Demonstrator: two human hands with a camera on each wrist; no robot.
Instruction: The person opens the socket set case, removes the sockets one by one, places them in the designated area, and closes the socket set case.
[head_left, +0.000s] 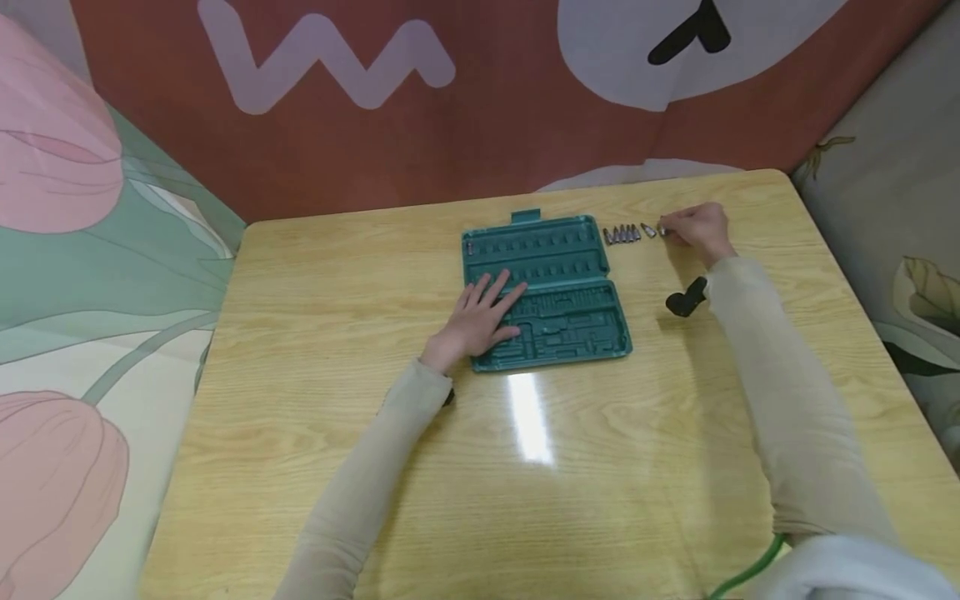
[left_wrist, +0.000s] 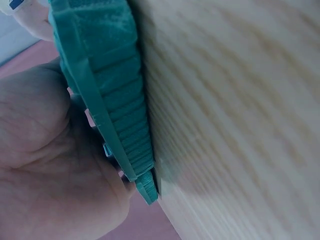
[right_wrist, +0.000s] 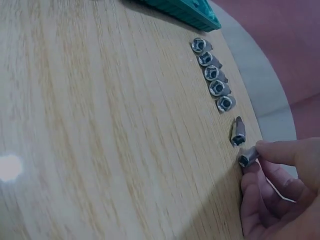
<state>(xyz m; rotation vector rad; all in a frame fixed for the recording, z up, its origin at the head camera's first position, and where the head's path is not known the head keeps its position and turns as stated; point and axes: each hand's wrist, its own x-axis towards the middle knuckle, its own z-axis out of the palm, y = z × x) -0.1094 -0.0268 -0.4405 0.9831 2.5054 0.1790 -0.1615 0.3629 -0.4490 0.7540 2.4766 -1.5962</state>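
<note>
An open green plastic tool case (head_left: 577,360) lies on the table, its moulded slots facing up. My left hand (head_left: 474,323) rests on the case's left side with fingers spread; the left wrist view shows the palm over the case edge (left_wrist: 115,105). Between thumb and fingers, my right hand (head_left: 705,232) pinches a short metal socket bit (right_wrist: 248,157) at or just above the tabletop. Beside it lies another socket bit (right_wrist: 238,132), set at an angle. Several more socket bits (right_wrist: 211,73) form a neat row towards the case. One small bit (head_left: 470,248) sits in the lid's upper left slot.
The wooden table (head_left: 322,350) has its back edge close behind the case and the bits. A printed cloth (head_left: 510,108) hangs behind it. A black wrist-camera mount (head_left: 686,298) sticks out from the right sleeve, and a green cable (head_left: 750,571) runs near the right elbow.
</note>
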